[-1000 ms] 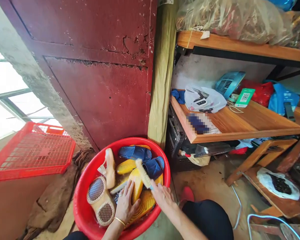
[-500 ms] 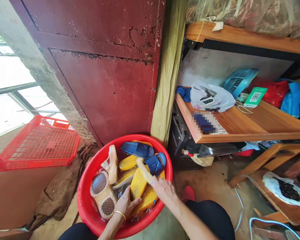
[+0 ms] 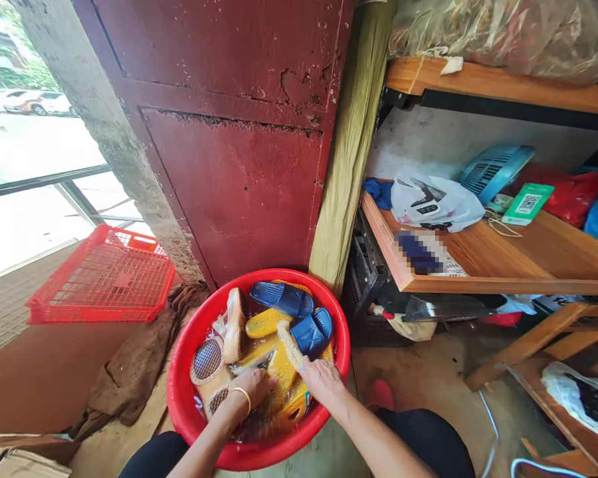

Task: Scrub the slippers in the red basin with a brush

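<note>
Brushing Work Under Way, No Brand Readable

The work seemed to be in its middle part. The footwear which I could see was together inside the red tub (image 3: 177,392), in water (image 3: 259,428): the blue slippers (image 3: 282,299) toward the far edge and the far right edge, the beige shoes (image 3: 235,325) along the left edge, and yellow soles (image 3: 265,323) between them. Which ones were already brushed and which were left, I could not tell.

The right hand (image 3: 323,380) was closed around the handle of a brush (image 3: 290,346), close to the right edge of the tub. The bristled head was over a yellow sole, just beside a blue slipper; I could not be sure if it touched. The left hand (image 3: 252,386) was low in the tub, its fingers curled and partly hidden, so whether it pinched something could not be told.

Of writing, little was readable. On the wooden shelf (image 3: 508,249), toward the back edge, a green card (image 3: 528,204) carried a square code. A white bag (image 3: 438,202) near the left edge had dark printing, and a paper (image 3: 453,265) at the front left corner had tiny print, partly blurred.
</note>
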Available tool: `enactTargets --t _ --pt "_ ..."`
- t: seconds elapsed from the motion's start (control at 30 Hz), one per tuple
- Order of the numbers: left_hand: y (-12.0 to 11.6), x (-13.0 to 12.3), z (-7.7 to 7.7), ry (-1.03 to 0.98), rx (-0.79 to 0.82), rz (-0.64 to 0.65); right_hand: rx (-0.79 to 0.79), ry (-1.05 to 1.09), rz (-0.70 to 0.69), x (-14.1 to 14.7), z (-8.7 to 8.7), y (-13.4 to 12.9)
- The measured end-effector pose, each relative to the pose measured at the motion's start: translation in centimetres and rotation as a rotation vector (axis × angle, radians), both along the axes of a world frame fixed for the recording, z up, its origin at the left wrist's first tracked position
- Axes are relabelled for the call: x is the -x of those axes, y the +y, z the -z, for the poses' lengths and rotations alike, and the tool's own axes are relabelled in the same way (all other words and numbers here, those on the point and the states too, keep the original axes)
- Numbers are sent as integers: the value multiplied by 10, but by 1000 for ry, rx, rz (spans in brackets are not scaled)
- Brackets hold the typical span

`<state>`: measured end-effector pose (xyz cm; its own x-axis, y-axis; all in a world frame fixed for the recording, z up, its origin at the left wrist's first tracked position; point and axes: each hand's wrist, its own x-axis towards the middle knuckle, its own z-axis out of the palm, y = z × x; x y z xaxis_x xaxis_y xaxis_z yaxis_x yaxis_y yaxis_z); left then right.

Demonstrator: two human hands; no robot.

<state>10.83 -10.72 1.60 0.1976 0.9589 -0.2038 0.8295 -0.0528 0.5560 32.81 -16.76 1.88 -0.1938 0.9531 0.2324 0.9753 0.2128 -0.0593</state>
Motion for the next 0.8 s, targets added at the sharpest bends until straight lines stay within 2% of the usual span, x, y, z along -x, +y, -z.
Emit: enactTargets --t 0.1,0.23,0.33,0.47,0.57,0.67,0.8 --pt "14 15 -6 105 -70 30 -25 43 3 -6 6 -18" --pt "20 18 -2 268 -171 46 -88 129 34 -7 15 -42" --pt "24 13 -2 357 -240 71 -103 135 38 -9 16 -45" --pt "31 10 -20 449 -225 102 -84 138 47 -11 14 -39" --pt "33 15 -36 414 -233 116 -58 150 79 -9 13 -39" --pt "34 29 -44 281 -294 124 -80 157 148 -6 11 -44" --pt "35 52 -48 104 -341 -11 -91 157 174 -4 4 -51"
